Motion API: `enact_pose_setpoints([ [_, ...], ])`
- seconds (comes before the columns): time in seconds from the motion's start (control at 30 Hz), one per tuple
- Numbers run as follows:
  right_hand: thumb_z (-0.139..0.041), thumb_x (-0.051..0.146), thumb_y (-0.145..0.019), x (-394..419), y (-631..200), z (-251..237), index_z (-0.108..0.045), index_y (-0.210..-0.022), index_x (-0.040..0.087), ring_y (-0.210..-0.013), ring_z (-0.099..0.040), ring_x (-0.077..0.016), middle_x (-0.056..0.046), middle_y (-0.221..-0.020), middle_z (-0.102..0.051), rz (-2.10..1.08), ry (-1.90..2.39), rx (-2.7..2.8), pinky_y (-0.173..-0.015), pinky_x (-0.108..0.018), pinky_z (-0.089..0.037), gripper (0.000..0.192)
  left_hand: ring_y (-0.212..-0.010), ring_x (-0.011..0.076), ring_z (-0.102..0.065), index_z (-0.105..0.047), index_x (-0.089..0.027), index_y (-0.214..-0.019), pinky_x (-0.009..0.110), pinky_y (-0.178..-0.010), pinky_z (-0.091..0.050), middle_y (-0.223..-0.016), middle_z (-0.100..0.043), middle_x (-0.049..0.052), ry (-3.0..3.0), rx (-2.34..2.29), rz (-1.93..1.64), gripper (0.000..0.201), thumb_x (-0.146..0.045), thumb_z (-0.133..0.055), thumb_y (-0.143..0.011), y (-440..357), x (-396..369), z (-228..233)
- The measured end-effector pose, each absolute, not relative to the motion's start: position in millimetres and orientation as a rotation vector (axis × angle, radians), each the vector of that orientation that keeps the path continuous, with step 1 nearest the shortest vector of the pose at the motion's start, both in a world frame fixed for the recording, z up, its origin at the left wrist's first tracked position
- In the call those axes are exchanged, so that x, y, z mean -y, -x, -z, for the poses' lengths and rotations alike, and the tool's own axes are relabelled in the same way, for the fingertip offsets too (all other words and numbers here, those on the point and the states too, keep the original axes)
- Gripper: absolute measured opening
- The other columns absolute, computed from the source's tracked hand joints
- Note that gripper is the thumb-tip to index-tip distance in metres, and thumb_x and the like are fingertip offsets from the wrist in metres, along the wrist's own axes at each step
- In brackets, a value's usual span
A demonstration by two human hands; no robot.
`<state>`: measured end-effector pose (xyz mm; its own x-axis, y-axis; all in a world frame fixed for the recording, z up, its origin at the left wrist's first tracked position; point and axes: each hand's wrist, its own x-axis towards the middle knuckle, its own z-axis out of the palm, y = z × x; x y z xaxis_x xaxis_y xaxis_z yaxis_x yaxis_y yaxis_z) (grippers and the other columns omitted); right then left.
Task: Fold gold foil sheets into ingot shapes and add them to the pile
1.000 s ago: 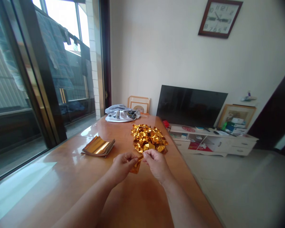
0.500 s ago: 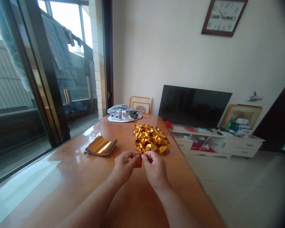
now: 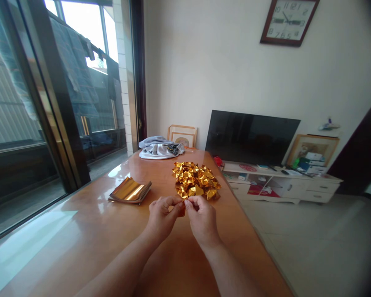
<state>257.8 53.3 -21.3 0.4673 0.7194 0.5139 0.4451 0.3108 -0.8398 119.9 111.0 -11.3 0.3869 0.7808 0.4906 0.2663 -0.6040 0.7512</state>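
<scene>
Both hands are up over the wooden table [image 3: 80,247], close together. The left hand [image 3: 162,216] and the right hand [image 3: 200,218] pinch a small piece of gold foil paper [image 3: 181,209] between their fingertips. Only a little bit of the gold shows, because the fingers cover most of it. Both hands are closed tight on it.

Just past the hands sits a pile of folded gold foil pieces [image 3: 195,180], shiny and crinkly. It is near the hands but not touching them. To the left lies a flat stack of gold foil sheets [image 3: 130,191], well apart from the pile. At the far end of the table is a bundle of grey cloth [image 3: 159,147], with a picture frame [image 3: 182,135] behind it.

Off the table on the right stand a dark TV [image 3: 250,136] and a low white cabinet [image 3: 284,185]. A clock [image 3: 289,20] hangs high on the wall. A big window [image 3: 34,103] is on the left.
</scene>
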Motion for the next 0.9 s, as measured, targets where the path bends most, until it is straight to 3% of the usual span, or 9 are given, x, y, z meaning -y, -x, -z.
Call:
enact_pose_setpoints([
  [0.4,-0.064,0.035,-0.085,-51,-255,13,-0.067,-0.080,0.020,-0.063,-0.060,-0.0178,-0.002,-0.071,-0.070,-0.312,1.371,1.082,-0.060,-0.028,-0.046,0.016,-0.090,0.0236,-0.062,-0.074,-0.028,-0.083,0.039,-0.094,-0.030,-0.084,-0.077,0.001,-2.404,-1.066,-1.155,0.024,-0.042,-0.059,-0.095,-119,-110,12],
  [0.9,-0.073,0.039,-0.075,-53,-253,8,-0.060,-0.074,0.019,-0.058,-0.042,-0.0110,0.006,-0.061,-0.052,-0.812,1.094,0.789,-0.056,-0.025,-0.035,0.024,-0.088,0.0230,-0.060,-0.074,-0.028,-0.083,0.038,-0.091,-0.028,-0.083,-0.076,0.000,-2.419,-1.023,-1.128,0.025,-0.041,-0.057,-0.096,-120,-109,11],
])
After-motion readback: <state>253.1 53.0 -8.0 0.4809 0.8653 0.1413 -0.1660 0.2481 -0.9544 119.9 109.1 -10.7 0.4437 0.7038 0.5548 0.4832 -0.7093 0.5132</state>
